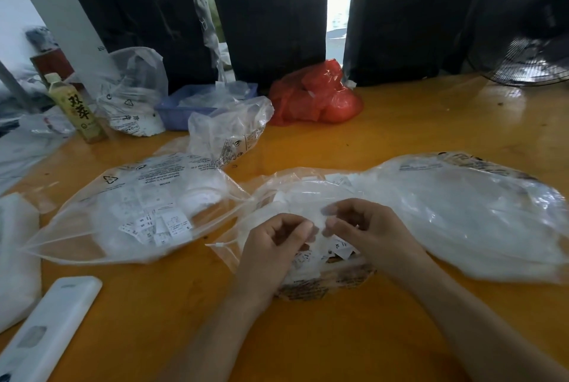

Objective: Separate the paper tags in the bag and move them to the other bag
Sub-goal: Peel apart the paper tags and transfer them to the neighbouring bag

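A clear plastic bag (277,193) with white paper tags lies in front of me on the orange table (308,335). My left hand (271,246) and my right hand (363,227) meet over its open mouth, fingers curled, and pinch a small white paper tag (320,229) between them. More tags marked XL and M (338,247) lie just under my right hand. To the left lies a second clear bag (92,221) holding loose tags marked S (160,224). A large clear bag (477,212) of white material lies to the right.
A white flat device (49,329) lies at the lower left. Farther back stand a tea bottle (74,107), a blue tray (172,113), a red bag (317,95), more clear bags (228,129) and black boxes (268,12). A fan (523,21) stands at the right.
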Demonstrator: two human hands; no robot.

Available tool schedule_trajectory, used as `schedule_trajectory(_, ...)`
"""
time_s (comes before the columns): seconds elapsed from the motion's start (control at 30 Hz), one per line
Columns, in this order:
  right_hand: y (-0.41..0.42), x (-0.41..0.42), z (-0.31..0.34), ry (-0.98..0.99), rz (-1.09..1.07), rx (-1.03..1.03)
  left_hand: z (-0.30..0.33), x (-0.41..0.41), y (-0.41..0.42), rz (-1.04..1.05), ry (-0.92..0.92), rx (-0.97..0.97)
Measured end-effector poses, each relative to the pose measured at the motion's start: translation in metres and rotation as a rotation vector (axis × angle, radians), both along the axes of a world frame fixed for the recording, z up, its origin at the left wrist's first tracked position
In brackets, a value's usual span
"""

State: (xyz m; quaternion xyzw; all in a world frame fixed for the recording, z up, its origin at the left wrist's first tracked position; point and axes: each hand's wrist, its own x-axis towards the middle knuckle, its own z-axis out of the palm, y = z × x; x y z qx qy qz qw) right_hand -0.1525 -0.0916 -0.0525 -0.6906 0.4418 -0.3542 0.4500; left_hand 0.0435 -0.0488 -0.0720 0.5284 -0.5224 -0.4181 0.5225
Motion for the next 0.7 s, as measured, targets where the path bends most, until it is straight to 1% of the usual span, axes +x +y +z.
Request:
schedule_trajectory(0.2,0.004,0.001,0.002,0.000,-0.038,-0.092,0.000,0.001,-0.001,-0.033,0.083,0.035)
schedule_trajectory(0.37,0.006,0.003,0.000,0.029,-0.085,-0.100,-0.001,0.002,0.000,-0.030,0.038,0.013)
schedule_trajectory(0.47,0.004,0.001,-0.002,0.101,-0.072,-0.107,-0.001,0.001,-0.001,-0.006,0.106,0.021)
schedule_trajectory(0.6,0.005,0.004,-0.006,0.272,0.016,-0.171,0.000,0.001,-0.002,0.050,0.185,-0.016)
schedule_trajectory(0.7,-0.001,0.004,-0.008,0.395,-0.052,-0.351,0.004,0.002,-0.003,0.065,0.374,-0.036)
